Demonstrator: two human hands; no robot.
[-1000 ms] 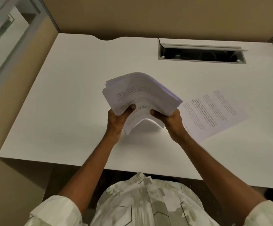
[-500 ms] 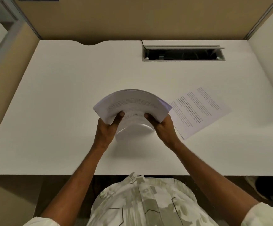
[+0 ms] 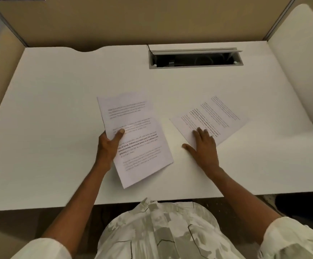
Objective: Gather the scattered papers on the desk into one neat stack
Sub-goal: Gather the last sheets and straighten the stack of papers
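Observation:
A stack of printed papers [image 3: 138, 144] lies flat near the middle of the white desk [image 3: 58, 113], its long side pointing away from me. My left hand [image 3: 109, 146] grips the stack's left edge, thumb on top. To the right, a single printed sheet [image 3: 213, 116] lies askew on the desk. My right hand [image 3: 202, 146] rests with spread fingers on that sheet's near corner, palm down, holding nothing.
An open cable slot [image 3: 195, 57] with a metal flap is cut into the desk's back right. Beige partition walls [image 3: 152, 21] enclose the back and left; a white panel [image 3: 299, 58] stands on the right. The desk's front edge runs just before my torso.
The stack was bowed between both hands above the desk; it has come down flat, held by the left hand alone. My right hand has let go and moved right onto the single sheet.

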